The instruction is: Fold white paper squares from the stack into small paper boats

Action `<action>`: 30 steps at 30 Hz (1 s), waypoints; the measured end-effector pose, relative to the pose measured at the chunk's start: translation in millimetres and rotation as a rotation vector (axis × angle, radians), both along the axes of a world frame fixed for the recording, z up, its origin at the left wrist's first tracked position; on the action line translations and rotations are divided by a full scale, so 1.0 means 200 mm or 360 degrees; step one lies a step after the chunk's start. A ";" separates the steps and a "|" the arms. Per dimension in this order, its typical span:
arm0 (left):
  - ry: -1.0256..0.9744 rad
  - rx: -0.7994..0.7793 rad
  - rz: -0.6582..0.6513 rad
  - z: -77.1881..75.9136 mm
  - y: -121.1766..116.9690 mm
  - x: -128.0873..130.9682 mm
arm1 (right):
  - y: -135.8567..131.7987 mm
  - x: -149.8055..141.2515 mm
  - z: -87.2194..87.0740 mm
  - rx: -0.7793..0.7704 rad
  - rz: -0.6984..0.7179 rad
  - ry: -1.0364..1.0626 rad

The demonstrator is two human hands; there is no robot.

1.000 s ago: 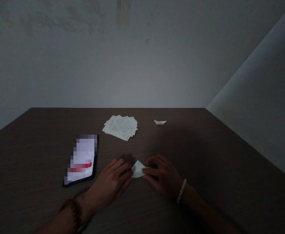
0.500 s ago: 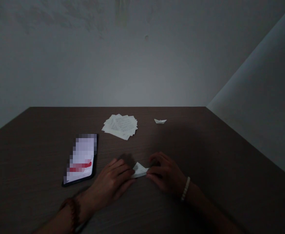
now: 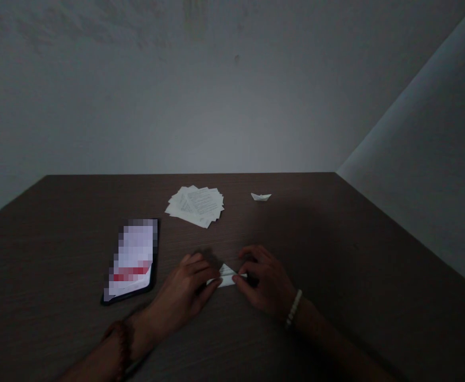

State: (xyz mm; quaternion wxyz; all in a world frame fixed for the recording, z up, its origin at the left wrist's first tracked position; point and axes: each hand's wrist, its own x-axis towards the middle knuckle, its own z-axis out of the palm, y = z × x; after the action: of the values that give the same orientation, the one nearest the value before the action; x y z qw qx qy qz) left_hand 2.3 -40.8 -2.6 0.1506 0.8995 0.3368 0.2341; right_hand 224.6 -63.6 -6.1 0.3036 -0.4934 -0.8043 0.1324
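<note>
A small folded sheet of paper with a pointed top and a band along its lower edge is held low over the table, between my hands. My left hand pinches its left end, thumb below and fingers above. On the right end, my right hand has thumb and index finger closed, the other fingers curled above. The fingertips cover both ends of the paper. Farther back on the table sits a small paper boat.
A fanned pile of printed paper sheets lies toward the back middle of the dark wooden table. Left of my left hand rests a phone with its screen lit. A grey wall rises behind the table, another on the right.
My right hand slid outward along the paper's lower edge, then came back in toward the middle. The lower edge, rounded before, now shows as a flatter folded band. My left hand kept its hold.
</note>
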 end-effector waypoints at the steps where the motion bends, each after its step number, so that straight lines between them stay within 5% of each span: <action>1: -0.0010 0.0003 0.0000 0.00 0.00 0.00 | 0.00 0.00 0.00 -0.0003 -0.0014 0.0001; 30: 0.0079 0.0056 0.0040 0.01 -0.01 0.02 | -0.01 -0.04 0.00 0.0008 -0.0130 -0.0054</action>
State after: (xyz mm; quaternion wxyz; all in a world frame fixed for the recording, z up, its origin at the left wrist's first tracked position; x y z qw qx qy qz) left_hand 6.5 -42.1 -0.8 0.1234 0.9032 0.3476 0.2194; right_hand 215.9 -64.6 -5.6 0.2963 -0.5271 -0.7889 0.1096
